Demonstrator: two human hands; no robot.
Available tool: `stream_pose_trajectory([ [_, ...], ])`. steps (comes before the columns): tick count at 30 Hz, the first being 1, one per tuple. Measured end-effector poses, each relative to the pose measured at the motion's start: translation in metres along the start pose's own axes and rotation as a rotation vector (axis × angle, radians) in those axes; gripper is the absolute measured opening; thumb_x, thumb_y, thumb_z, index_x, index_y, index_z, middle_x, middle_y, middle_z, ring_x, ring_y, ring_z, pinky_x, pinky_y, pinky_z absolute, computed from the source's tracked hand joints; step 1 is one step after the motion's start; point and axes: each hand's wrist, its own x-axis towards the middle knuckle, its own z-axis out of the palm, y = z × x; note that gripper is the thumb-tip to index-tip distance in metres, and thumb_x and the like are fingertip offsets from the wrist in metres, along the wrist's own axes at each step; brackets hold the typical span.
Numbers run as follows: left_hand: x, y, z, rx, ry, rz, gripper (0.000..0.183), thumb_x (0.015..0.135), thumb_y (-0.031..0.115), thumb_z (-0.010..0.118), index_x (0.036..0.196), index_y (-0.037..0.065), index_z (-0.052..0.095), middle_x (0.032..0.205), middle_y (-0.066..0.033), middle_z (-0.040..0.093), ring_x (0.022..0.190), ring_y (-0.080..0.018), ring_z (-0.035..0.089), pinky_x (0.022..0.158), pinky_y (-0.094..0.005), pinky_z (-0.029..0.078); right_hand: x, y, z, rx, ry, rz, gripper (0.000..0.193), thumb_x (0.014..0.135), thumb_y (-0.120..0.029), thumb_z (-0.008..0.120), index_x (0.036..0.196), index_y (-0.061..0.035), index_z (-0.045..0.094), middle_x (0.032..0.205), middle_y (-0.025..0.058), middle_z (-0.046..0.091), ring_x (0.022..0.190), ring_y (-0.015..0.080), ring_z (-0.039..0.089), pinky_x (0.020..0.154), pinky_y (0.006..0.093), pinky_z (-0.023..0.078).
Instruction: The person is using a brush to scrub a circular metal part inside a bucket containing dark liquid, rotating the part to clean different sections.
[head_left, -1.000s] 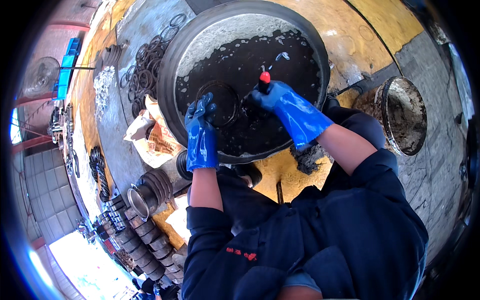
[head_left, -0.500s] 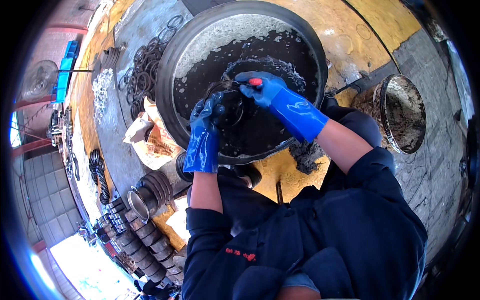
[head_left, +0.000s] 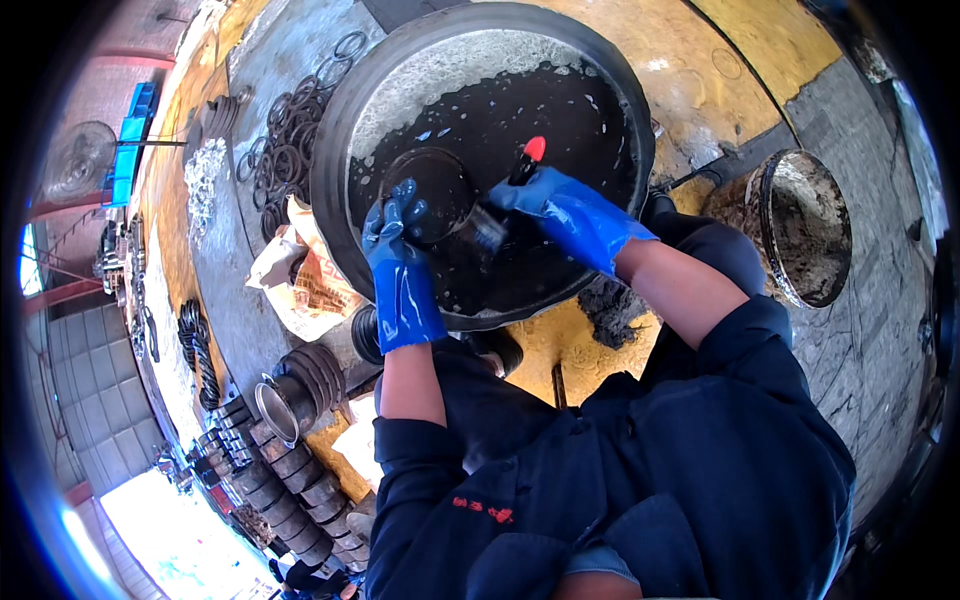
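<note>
Both of my hands wear blue rubber gloves over a wide round basin [head_left: 330, 150] of dark liquid with grey foam along its far side. My left hand [head_left: 397, 228] is closed on the near left edge of a thin dark ring [head_left: 428, 152], tilted just above the liquid. My right hand [head_left: 540, 195] grips a brush [head_left: 487, 230] by its black, red-tipped handle. The bristles point down and toward me, beside the ring's right edge. Part of the ring blends into the dark liquid.
Many dark rings [head_left: 285, 150] lie piled left of the basin, near a crumpled sack [head_left: 305, 275]. A grimy bucket [head_left: 805, 225] lies tipped at the right. Stacked cylindrical parts [head_left: 290, 480] and a metal-rimmed cylinder [head_left: 280, 405] stand at the lower left.
The brush has swung round: its bristles left the ring's far side and now point toward me, with the red tip up. The ring shows more face-on, and my left hand has shifted slightly left.
</note>
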Motion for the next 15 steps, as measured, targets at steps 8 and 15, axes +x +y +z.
stream_pose_trajectory([
  [8, 0.012, -0.012, -0.017, -0.743, -0.437, -0.078, 0.033, 0.103, 0.028, 0.052, 0.129, 0.008, 0.058, 0.14, -0.0147, 0.056, 0.104, -0.025, 0.067, 0.072, -0.0296, 0.053, -0.002, -0.008, 0.003, 0.106, -0.136, -0.089, 0.05, 0.089, -0.054, 0.067, 0.103, -0.0058, 0.072, 0.09, 0.0116, 0.073, 0.082, 0.0195, 0.066, 0.083, 0.0362, 0.051],
  [15, 0.015, -0.009, -0.011, 0.724, -0.116, 0.496, 0.05, 0.087, 0.03, 0.075, 0.13, 0.008, 0.06, 0.13, -0.017, 0.062, 0.116, -0.0346, 0.062, 0.099, -0.0474, 0.048, -0.002, -0.041, -0.008, -0.743, -0.001, -0.158, 0.042, 0.088, -0.051, 0.066, 0.11, -0.0157, 0.072, 0.106, 0.0088, 0.073, 0.094, 0.0233, 0.069, 0.089, 0.04, 0.051],
])
